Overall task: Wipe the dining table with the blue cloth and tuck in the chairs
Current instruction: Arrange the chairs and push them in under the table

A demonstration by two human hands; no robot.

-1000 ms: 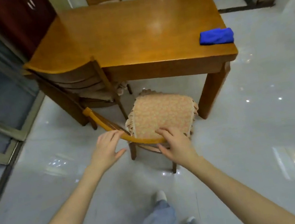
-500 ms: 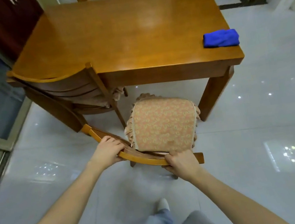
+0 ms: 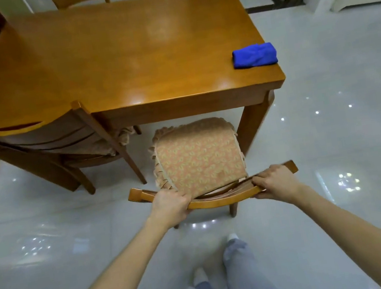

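Hands clamp the curved top rail (image 3: 219,200) of a wooden chair (image 3: 233,209) as a person stands behind it, facing the near edge of the dining table (image 3: 107,57). The left hand (image 3: 172,206) wraps the rail left of centre, and the right hand (image 3: 272,182) grips it near the right end, fingers curled over the wood. The patterned seat cushion (image 3: 198,158) has its front edge just under the tabletop, while most of the seat is still out on the tiled floor (image 3: 344,194).

A straight, even push from both hands looks best. The seat has to pass between the neighbouring chair (image 3: 40,139) on the left and the table leg (image 3: 254,123) on the right, and the leg is the closer of the two. Lifting the rail slightly would likely keep the chair's feet from scraping or catching on the tiles.

A second ago the chair stood skewed, its rail running diagonally toward the neighbouring chair, with the left hand open against the rail and both hands closer together. Now the rail lies square to the table edge and the hands sit wider apart. The blue cloth (image 3: 254,55) remains folded at the table's near right corner, untouched.
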